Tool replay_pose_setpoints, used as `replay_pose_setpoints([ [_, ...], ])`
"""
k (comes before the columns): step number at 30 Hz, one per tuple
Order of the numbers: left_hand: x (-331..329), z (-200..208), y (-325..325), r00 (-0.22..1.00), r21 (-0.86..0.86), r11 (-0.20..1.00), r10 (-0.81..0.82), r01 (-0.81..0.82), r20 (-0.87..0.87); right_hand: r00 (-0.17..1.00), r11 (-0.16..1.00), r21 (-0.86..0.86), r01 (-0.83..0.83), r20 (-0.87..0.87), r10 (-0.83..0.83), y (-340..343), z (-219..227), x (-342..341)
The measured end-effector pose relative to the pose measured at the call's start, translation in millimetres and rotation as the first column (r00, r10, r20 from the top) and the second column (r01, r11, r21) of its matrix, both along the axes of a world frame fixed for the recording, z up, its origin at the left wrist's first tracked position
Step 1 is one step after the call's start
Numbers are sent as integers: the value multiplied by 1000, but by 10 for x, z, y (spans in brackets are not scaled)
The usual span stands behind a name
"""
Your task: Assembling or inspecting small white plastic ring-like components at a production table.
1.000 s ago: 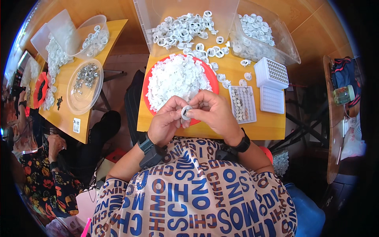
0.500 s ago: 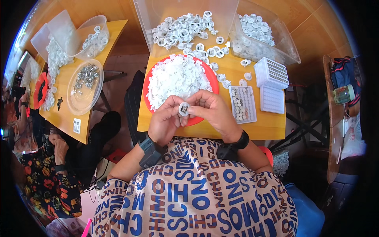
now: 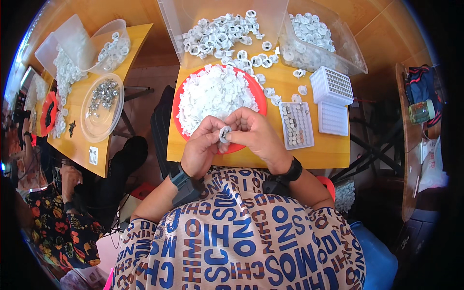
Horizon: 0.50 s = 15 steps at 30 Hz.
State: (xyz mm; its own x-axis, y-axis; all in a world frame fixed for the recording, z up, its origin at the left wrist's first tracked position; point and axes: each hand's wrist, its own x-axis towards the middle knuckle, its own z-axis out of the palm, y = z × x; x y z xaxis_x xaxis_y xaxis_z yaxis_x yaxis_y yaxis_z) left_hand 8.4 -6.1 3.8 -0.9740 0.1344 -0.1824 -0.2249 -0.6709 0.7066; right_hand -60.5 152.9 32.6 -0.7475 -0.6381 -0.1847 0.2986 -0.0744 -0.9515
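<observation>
- Head view, centre of the frame: the left hand [image 3: 198, 149] and right hand [image 3: 262, 141] both pinch one white round part [image 3: 224, 134], held against the lower rim of a red basin [image 3: 263, 100] as framed.
- The step in hand seems to be fine fingertip work on that part.
- The next move likely calls for a steady left grip and small, precise right-thumb pressure.

Well to the right of the right hand [image 3: 261, 138], I see dark striped cloth [image 3: 418, 87], a lidded jar [image 3: 421, 113] and a white bag [image 3: 433, 169], with a co-worker's flowered garment [image 3: 60, 229] far left of the left hand [image 3: 199, 151].
</observation>
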Motion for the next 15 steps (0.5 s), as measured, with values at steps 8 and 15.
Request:
replay_pose_setpoints([
  [8, -6, 18, 7, 1000, -7, 1000, 1, -1, 4, 999, 999, -40, 33, -12, -34, -7, -56, -2],
  [15, -26, -2, 0, 999, 31, 999, 28, -29, 26, 998, 998, -36, 51, -29, -52, -52, -65, 7],
])
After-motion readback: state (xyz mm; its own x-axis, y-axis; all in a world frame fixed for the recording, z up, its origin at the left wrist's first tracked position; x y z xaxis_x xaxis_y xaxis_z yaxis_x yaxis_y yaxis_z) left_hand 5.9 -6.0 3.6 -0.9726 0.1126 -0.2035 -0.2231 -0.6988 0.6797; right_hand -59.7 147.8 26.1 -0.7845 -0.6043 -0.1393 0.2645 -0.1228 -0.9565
